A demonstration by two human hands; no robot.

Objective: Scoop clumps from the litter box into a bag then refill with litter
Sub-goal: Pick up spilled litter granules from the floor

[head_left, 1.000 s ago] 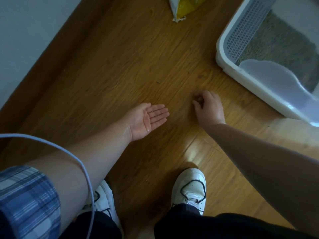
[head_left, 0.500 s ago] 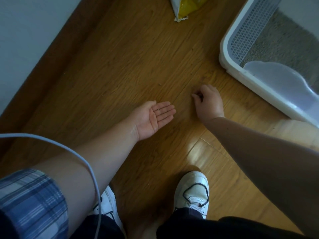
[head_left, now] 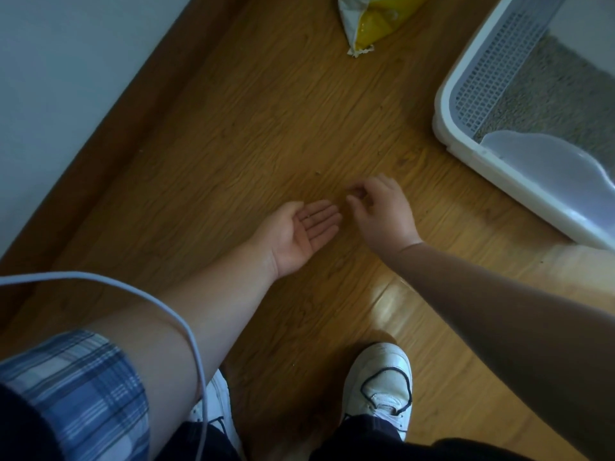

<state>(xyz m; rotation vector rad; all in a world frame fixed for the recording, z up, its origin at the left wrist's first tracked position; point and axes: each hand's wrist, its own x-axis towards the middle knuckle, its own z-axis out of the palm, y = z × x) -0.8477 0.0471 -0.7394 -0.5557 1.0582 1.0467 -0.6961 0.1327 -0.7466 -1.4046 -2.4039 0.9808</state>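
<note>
Your left hand (head_left: 299, 236) lies palm up over the wooden floor (head_left: 233, 144), its fingers straight and relaxed, gripping nothing. A tiny dark speck (head_left: 308, 215) sits on them, too small to name. Your right hand (head_left: 382, 214) is just beside those fingertips, its fingers curled with the thumb tip close to the forefinger. It is blurred, so you cannot tell whether they pinch anything. The litter box (head_left: 444, 128) stands well to the right of your right fingers, with grey litter (head_left: 539, 84) inside. The yellow bag (head_left: 376, 24) lies well ahead of both sets of fingertips.
</note>
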